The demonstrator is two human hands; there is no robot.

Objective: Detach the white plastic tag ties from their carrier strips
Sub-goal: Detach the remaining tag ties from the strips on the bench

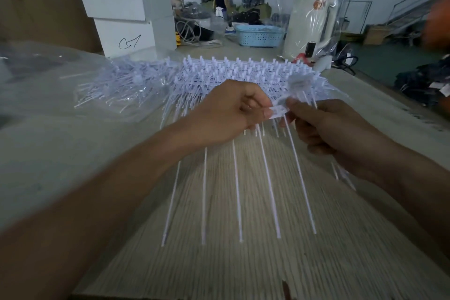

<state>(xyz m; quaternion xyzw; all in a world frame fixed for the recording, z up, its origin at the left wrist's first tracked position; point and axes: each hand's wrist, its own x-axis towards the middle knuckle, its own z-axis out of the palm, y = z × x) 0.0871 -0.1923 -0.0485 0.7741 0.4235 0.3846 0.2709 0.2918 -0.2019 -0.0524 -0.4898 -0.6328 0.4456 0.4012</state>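
Note:
My left hand (229, 109) grips one carrier strip (277, 111) above the wooden table (243, 263); several long white tag ties (237, 192) hang down from it toward me. My right hand (326, 129) pinches the strip's right end and holds a small bunch of ties whose heads (300, 83) stick up above its fingers. Behind both hands lies a stack of full carrier strips (243, 73). To its left a heap of loose white ties (117, 87) rests on clear plastic.
Clear plastic bags (43, 75) cover the table's left side. White cartons (126, 10) stand beyond the table at the left. On the floor farther back are a blue basket (259, 35), a white machine (309, 27) and a person (221, 1) standing.

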